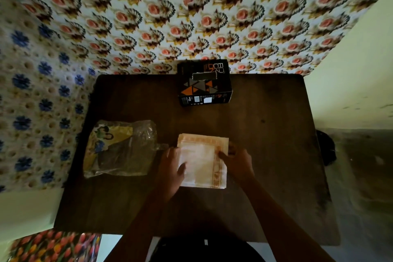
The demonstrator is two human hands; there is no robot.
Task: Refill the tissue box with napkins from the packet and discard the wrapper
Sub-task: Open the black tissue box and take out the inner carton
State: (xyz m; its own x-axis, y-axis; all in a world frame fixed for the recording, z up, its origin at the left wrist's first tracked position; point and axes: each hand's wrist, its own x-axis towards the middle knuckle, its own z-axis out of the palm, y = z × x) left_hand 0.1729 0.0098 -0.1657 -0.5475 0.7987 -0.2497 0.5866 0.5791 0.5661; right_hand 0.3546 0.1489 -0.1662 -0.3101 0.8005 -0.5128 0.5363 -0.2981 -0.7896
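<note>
Head view of a dark brown rectangular wooden table [265, 134] with rounded far corners, set against a wall covered in glossy floral-patterned sheet [191, 13]. Near the front centre lies a flat, squarish stack of white paper napkins with an orange printed border [204, 161], its soft edges slightly fanned at the far side. The left hand [172, 168] lies palm-down along the stack's left edge, fingers spread and loosely curled, the thumb pressed on the top sheet. The right hand [238, 161] meets the stack's right edge, fingers bent against the border; whether it pinches any sheets cannot be told. Just left of the stack, touching or nearly touching the left hand, lies the crumpled clear plastic wrapper with yellow, green and blue print [121, 149], flattened and wrinkled. At the far edge, well apart from the napkins, stands the black cardboard tissue box with orange and grey triangles [203, 85], a narrow slot in its top face.
</note>
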